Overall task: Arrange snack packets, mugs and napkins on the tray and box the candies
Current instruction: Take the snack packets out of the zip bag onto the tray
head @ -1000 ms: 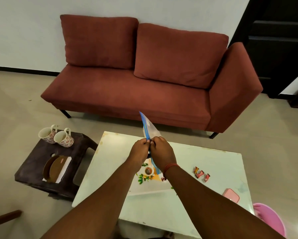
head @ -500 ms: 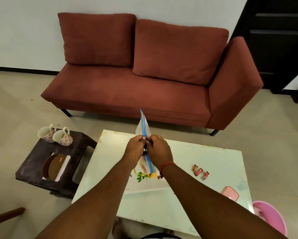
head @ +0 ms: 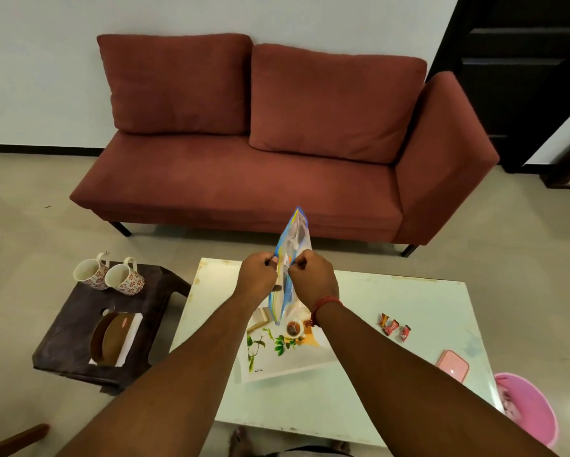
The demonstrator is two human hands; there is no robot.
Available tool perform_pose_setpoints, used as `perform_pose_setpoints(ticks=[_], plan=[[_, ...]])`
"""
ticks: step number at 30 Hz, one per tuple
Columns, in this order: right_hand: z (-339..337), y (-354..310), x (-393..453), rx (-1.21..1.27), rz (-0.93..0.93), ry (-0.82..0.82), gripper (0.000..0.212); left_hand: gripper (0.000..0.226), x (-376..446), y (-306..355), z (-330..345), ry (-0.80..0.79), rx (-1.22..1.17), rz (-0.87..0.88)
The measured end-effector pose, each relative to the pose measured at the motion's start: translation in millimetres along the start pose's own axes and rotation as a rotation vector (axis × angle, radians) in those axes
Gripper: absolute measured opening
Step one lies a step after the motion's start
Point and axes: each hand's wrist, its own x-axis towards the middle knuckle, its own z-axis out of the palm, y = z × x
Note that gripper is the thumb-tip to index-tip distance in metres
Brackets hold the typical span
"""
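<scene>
My left hand (head: pixel 256 278) and my right hand (head: pixel 313 278) both pinch a clear snack packet (head: pixel 293 249) with blue edges, held upright above the white table (head: pixel 359 400). Its two sides are pulled slightly apart between my fingers. Below it lies a white tray (head: pixel 277 361) printed with leaves and a cup. Three red-wrapped candies (head: pixel 394 327) lie on the table to the right of the tray. A small pink box (head: pixel 453 365) sits near the table's right edge. Two floral mugs (head: pixel 110 274) and a brown holder with white napkins (head: pixel 115 338) rest on a dark stool (head: pixel 79 318) to the left.
A red sofa (head: pixel 260 179) stands behind the table against the wall. A pink bin (head: pixel 534 413) sits on the floor at the table's right corner. A dark doorway (head: pixel 520 77) is at the upper right. A wooden piece (head: pixel 13 440) shows at the lower left.
The packet has tilted and now shows its side, with my hands a little further apart on it. The view has shifted slightly.
</scene>
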Motion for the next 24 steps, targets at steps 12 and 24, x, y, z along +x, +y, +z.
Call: perform_pose_setpoints(ticks=[12,24], plan=[[-7.8,56.9,-0.2,-0.17,0.273,0.05,0.014,0.026,12.8,-41.2,-52.4,0.229,0.563,0.211],[58.0,30.5,-23.3,-0.449,-0.033,-0.614,0.049,0.03,-11.8,-38.8,-27.9,0.251,0.486,0.369]])
